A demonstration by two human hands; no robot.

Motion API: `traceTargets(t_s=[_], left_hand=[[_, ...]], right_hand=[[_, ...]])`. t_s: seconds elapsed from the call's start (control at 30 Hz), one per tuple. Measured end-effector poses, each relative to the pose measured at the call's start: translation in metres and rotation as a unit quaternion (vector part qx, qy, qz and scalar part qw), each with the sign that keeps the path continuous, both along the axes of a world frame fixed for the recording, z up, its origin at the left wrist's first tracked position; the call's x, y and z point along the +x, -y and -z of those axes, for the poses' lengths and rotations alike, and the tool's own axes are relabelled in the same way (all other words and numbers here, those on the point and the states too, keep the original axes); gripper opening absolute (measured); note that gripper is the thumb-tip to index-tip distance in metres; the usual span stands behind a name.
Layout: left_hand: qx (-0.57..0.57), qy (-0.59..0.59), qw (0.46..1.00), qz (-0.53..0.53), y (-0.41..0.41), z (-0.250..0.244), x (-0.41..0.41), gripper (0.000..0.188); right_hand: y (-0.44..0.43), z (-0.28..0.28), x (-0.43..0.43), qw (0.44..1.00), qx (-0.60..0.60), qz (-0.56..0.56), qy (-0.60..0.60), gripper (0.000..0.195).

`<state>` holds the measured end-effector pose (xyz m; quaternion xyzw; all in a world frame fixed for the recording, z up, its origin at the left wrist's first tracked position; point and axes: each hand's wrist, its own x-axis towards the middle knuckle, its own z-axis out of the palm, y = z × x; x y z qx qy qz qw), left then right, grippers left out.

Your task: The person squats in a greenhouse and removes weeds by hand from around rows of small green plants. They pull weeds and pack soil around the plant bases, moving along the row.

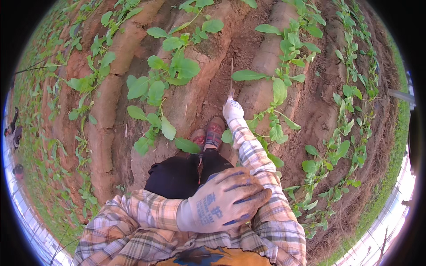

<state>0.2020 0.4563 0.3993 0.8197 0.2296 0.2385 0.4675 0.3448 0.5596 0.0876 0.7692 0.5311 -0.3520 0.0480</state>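
My right hand [232, 109], in a dirty white work glove, reaches ahead into the furrow [218, 84]. It is closed around the near end of a thin brown stick-like tool [232, 71] that points away from me. A broad leaf of the right-hand leafy plant [279, 93] lies just beside the tool. Across my body, my left hand [229, 201] wears a matching printed glove with soiled fingers. Its fingers are bent against my right sleeve [261, 166]; its palm is hidden. Another leafy green plant [179, 68] grows on the ridge to the left.
My shoes [214, 131] stand in the furrow between two soil ridges. More rows of plants [339, 153] run along both sides. Dry roots or straw and a grass strip [396, 159] border the right. A metal bar [401, 95] juts in there. Another person [15, 134] is at the far left.
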Motion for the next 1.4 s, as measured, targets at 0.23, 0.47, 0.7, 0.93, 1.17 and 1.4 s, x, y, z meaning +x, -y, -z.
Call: traceTargets(t_s=[0.23,0.47,0.7,0.93,1.17,1.4], left_hand=[[0.048,-0.031,0.998,-0.002,0.029,-0.001,0.008,0.056],[0.131,-0.043,0.99,0.0,0.054,0.009,0.02,0.056],[0.149,-0.051,0.987,-0.037,0.065,0.01,0.022,0.052],[0.159,-0.048,0.985,-0.049,0.074,0.015,0.021,0.053],[0.196,-0.065,0.977,-0.048,0.076,0.009,0.024,0.055],[0.172,0.032,0.984,0.013,0.099,-0.014,0.019,0.044]], right_hand=[[0.08,-0.014,-0.003,0.999,-0.015,-0.024,-0.02,0.053],[0.14,-0.014,0.004,0.996,0.001,-0.058,-0.069,0.052],[0.19,-0.011,0.041,0.994,-0.011,-0.054,-0.091,0.051],[0.229,-0.059,0.054,0.996,0.024,-0.058,-0.066,0.05],[0.182,-0.066,0.032,0.99,0.11,-0.066,0.062,0.049],[0.159,-0.069,0.015,0.984,0.131,-0.065,0.101,0.048]])
